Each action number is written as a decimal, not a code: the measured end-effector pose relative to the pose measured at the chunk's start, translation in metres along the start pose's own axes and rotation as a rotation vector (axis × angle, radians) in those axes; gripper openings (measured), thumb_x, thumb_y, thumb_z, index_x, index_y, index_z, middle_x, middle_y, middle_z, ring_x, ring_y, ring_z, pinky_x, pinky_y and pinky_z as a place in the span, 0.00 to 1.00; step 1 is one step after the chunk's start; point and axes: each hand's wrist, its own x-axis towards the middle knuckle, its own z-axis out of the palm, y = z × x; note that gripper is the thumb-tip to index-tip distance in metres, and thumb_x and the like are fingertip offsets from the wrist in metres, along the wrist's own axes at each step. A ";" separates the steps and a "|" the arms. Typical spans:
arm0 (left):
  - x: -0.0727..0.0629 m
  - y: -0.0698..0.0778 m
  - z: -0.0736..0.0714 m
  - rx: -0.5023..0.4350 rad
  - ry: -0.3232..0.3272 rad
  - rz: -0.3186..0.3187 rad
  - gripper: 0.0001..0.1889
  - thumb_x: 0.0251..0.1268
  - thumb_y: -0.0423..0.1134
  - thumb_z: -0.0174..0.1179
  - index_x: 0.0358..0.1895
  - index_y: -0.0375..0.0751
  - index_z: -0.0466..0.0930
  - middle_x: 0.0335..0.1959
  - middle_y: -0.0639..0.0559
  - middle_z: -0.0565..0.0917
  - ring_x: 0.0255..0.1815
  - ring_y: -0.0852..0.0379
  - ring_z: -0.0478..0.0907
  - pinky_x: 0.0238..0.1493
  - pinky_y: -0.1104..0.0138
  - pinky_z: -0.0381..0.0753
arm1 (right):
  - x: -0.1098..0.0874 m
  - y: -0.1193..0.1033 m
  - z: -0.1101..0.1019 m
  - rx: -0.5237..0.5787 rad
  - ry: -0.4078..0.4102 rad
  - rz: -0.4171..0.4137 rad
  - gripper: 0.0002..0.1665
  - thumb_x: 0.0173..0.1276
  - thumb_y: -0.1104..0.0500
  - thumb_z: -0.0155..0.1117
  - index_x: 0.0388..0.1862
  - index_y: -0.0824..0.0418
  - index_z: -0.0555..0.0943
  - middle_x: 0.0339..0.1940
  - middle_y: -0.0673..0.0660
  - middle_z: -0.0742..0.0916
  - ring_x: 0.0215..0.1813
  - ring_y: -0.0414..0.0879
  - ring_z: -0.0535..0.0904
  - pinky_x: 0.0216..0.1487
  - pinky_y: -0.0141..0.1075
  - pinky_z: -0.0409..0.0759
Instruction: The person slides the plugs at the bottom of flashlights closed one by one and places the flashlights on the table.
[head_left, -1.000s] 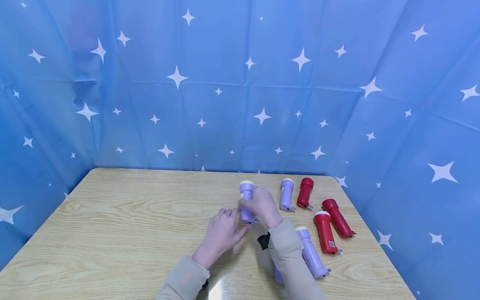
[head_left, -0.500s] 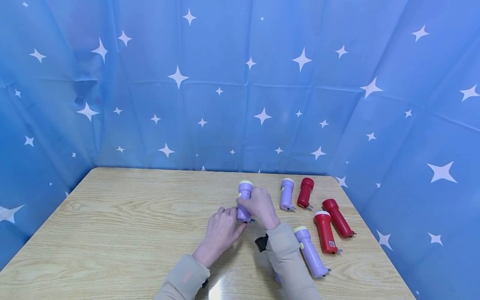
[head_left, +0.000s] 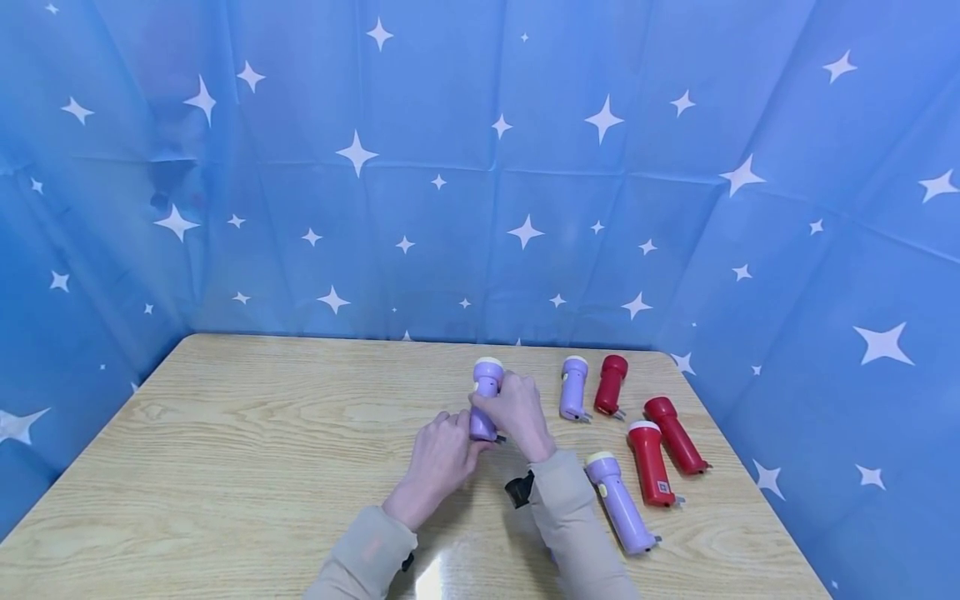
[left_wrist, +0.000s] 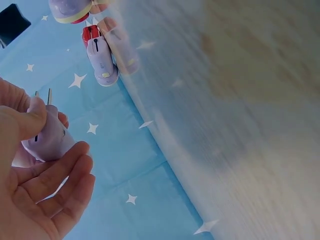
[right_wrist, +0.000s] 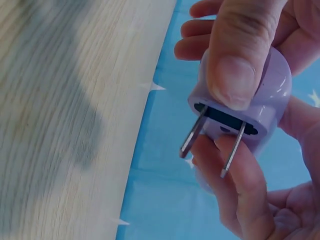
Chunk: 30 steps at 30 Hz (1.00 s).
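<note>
Both hands hold one purple flashlight (head_left: 488,383) near the middle of the table, its pale lens end pointing away. My right hand (head_left: 517,415) grips the body from the right, with the thumb across it. At the tail, my left hand (head_left: 438,457) pinches it from the left; in the left wrist view its other fingers (left_wrist: 75,200) stay spread. Two metal prongs (right_wrist: 234,150) stick out of the tail in the right wrist view, beside a thumb pressed on the casing. Fingers cover much of the body.
To the right lie a short purple flashlight (head_left: 573,387), a dark red one (head_left: 611,383), a longer dark red one (head_left: 678,437), a bright red one (head_left: 651,467) and a long purple one (head_left: 622,508). The right sleeve (head_left: 573,517) hides another. A blue star-patterned cloth (head_left: 450,167) hangs behind the table (head_left: 262,442).
The held flashlight and both hands have shifted slightly left and away. My left thumb has come in against the tail. The other flashlights lie where they were.
</note>
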 end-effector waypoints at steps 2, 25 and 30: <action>0.000 -0.001 -0.001 0.001 0.008 0.000 0.21 0.51 0.54 0.68 0.31 0.38 0.77 0.17 0.51 0.76 0.18 0.59 0.69 0.15 0.72 0.66 | -0.001 -0.001 0.000 0.005 0.010 -0.005 0.17 0.51 0.52 0.69 0.18 0.61 0.73 0.13 0.51 0.71 0.16 0.41 0.65 0.16 0.29 0.61; 0.002 -0.004 0.002 -0.059 -0.034 -0.021 0.18 0.50 0.49 0.69 0.33 0.38 0.76 0.20 0.49 0.80 0.20 0.58 0.73 0.17 0.70 0.70 | -0.002 -0.001 0.006 -0.012 0.058 -0.016 0.16 0.50 0.54 0.68 0.20 0.64 0.74 0.14 0.53 0.73 0.17 0.42 0.67 0.16 0.29 0.63; 0.001 -0.005 0.002 -0.066 -0.038 0.003 0.17 0.53 0.49 0.68 0.32 0.39 0.75 0.20 0.49 0.80 0.20 0.57 0.73 0.18 0.69 0.71 | -0.002 -0.001 0.006 -0.027 0.054 -0.003 0.16 0.49 0.53 0.68 0.22 0.64 0.74 0.15 0.54 0.74 0.17 0.43 0.68 0.16 0.29 0.64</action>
